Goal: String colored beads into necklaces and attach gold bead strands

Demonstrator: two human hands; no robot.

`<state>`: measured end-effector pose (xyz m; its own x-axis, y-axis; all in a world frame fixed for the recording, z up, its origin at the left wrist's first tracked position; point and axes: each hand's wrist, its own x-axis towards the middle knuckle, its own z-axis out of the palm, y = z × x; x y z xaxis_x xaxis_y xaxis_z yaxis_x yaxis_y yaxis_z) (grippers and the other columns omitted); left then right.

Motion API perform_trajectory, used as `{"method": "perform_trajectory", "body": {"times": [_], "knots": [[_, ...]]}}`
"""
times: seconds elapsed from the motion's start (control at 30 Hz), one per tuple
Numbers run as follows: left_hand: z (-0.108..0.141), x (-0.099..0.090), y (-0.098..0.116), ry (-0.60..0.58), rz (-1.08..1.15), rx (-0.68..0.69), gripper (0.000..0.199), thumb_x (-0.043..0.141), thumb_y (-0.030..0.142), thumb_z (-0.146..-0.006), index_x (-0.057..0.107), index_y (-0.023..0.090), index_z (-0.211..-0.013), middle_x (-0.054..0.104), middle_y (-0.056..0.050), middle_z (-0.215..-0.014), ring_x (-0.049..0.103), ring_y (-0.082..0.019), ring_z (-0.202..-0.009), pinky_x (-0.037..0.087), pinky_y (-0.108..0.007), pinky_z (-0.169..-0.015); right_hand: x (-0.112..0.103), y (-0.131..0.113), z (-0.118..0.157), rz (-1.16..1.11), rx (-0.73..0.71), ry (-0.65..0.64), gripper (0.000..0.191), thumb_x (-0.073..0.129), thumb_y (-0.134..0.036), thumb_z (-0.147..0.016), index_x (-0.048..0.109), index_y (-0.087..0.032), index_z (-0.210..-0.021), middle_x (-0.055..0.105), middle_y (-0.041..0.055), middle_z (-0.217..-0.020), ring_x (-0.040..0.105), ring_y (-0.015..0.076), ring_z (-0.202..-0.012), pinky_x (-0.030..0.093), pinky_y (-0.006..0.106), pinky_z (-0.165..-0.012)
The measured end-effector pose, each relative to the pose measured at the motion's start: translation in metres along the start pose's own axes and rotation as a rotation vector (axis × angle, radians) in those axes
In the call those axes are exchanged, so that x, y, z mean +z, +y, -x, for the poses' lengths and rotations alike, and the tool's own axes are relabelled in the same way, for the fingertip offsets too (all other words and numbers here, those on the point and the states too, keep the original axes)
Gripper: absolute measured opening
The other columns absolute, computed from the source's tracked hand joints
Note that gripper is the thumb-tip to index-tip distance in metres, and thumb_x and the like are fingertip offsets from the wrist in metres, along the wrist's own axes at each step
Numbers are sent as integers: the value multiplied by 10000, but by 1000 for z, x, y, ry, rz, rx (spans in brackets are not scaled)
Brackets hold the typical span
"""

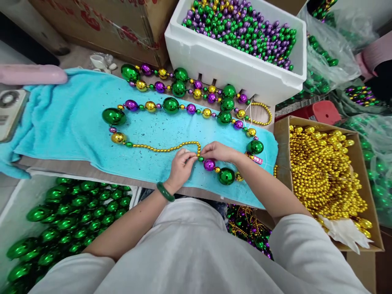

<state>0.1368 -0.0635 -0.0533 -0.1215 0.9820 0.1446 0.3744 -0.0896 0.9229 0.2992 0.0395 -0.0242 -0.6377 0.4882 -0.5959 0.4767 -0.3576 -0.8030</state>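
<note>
Necklace of glossy oval beads curves across fuzzy turquoise towel

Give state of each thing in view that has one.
Bead strand: looped; whether fastened, can't tell
Left hand: pinching bead strand
Right hand: pinching bead strand
Blue towel: spread, rumpled at left
Far strand: laid out, not held
Foam box: open, holding mixed beads
Cardboard box: open, holding gold beads
White bin: open, holding green beads
Brown carton: top out of view
</note>
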Motion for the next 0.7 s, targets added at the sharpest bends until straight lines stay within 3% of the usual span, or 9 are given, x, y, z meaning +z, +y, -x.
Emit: {"method": "perform_trajectory", "body": {"times": [0.13,0.27,0.4,0.5,0.6,0.7], "knots": [[1,3,-2,-29,-140,6,151,584,231,-875,679,179,-770,559,-25,-734,535,-185,-760,423,-324,-726,-18,-12,11,64,-77,134,154,733,-275,-619,666,-137,-634,596,-16,-578,475,88,-556,350,198,-481],[1,6,-1,-99,-289,40,194,529,240,-915,680,175,-813,618,-50,-778,539,-208,-794,419,-340,-754,-11,-14,16,-361,-155,172,287,706,-405,-650,536,-174,-629,619,29,-676,539,135,-613,382,213,-436],[2,7,7,-233,-468,83,244,431,194,-944,665,171,-878,659,-72,-834,540,-227,-817,406,-357,-765,2,-11,9,-579,-109,80,393,722,-416,-679,394,-207,-622,365,-74,-491,357,69,-411,219,173,-350],[1,7,12,-339,-630,108,272,398,88,-893,642,175,-811,631,-81,-756,532,-244,-790,382,-369,-723,0,-7,0,-592,-87,214,443,736,-365,-686,325,-214,-612,242,-113,-476,218,28,-365,109,160,-355],[1,7,11,-359,-671,116,256,418,54,-841,625,184,-766,614,-88,-728,530,-254,-776,372,-377,-707,-7,-3,-8,-595,-22,374,449,710,-337,-700,285,-226,-605,225,-117,-457,207,27,-351,98,165,-349],[1,7,6,-334,-634,124,246,426,64,-838,627,185,-766,620,-92,-729,527,-253,-752,378,-385,-710,-11,-1,-10,-568,-11,457,431,709,-329,-704,302,-226,-609,254,-114,-451,225,28,-345,107,169,-337]]}}
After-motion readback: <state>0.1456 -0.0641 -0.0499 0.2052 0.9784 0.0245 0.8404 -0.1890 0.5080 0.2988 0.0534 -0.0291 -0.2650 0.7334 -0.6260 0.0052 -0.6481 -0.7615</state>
